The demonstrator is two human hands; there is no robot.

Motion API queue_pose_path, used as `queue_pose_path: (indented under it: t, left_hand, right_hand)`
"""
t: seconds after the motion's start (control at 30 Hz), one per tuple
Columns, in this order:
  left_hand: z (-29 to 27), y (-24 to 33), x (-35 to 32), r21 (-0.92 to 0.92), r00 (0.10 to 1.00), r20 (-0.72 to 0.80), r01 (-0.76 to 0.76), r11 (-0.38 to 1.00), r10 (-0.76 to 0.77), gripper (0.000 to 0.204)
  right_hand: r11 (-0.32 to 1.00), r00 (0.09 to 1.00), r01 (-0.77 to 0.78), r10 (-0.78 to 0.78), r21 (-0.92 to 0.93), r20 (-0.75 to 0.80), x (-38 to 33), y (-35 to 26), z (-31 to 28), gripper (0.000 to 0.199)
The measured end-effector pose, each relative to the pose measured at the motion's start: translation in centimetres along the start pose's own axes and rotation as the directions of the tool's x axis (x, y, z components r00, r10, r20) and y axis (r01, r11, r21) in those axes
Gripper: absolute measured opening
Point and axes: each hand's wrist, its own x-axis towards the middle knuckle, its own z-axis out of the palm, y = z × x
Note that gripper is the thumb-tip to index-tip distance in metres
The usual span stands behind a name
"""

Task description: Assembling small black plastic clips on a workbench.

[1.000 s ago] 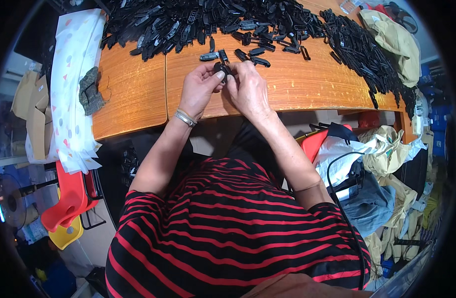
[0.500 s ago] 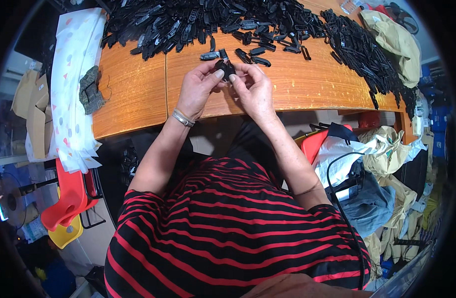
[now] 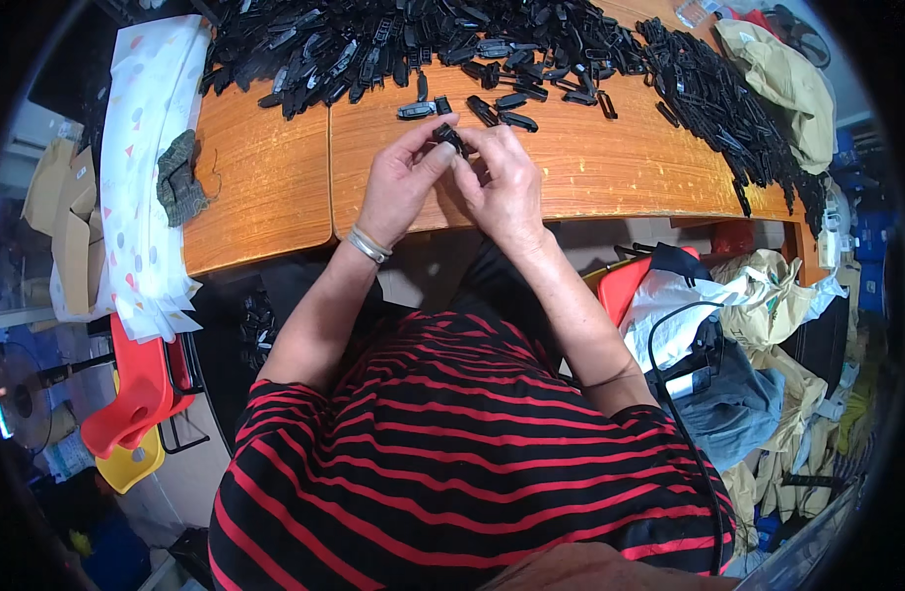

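Note:
Between the fingertips of both hands is a small black plastic part [image 3: 450, 139], held just above the near edge of the wooden table [image 3: 590, 177]. My left hand [image 3: 403, 182] pinches it from the left with thumb and forefinger. From the right, my right hand [image 3: 502, 182] grips it, the thumb pointing up at its lower end. The fingers hide much of the part, so its exact shape cannot be made out. Just beyond the hands lie several loose black plastic parts [image 3: 417, 110]. A large heap of similar black parts [image 3: 364, 49] covers the far side.
Another pile of black pieces [image 3: 728, 118] runs down the table's right side. At the left lie a patterned white sheet [image 3: 147, 148] and a dark knitted cloth [image 3: 181, 182]. A red chair [image 3: 137, 394] stands lower left; brown paper bags [image 3: 768, 295] sit at right.
The black part has been turned and raised slightly between my fingers. My left hand has shifted a little to the right, and the right-hand fingers have closed in more around the part.

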Motion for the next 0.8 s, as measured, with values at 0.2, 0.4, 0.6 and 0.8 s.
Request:
queue_pose_path:
  t: [0.2, 0.4, 0.6, 0.8]
  left_hand:
    - [1.1, -0.2, -1.0, 0.145, 0.992, -0.092, -0.073, 0.987, 0.087, 0.023]
    - [0.8, 0.1, -1.3, 0.113, 0.999, -0.027, 0.030, 0.993, -0.027, 0.032]
    - [-0.3, 0.4, -1.0, -0.053, 0.991, -0.015, 0.135, 0.990, -0.136, 0.031]
    - [-3.7, 1.2, 3.3, 0.514, 0.986, -0.153, 0.020, 0.857, 0.069, 0.020]
  right_hand:
    - [0.995, 0.997, -0.059, 0.062, 0.080, -0.038, -1.3, -1.0, 1.2, 0.039]
    - [0.979, 0.991, -0.133, 0.128, 0.155, 0.039, -2.5, -1.4, 2.3, 0.047]
    - [0.963, 0.972, -0.186, 0.151, 0.195, 0.181, -1.3, -0.8, 2.2, 0.040]
    - [0.990, 0.991, -0.106, 0.113, -0.089, 0.073, 3.3, 3.6, 0.4, 0.030]
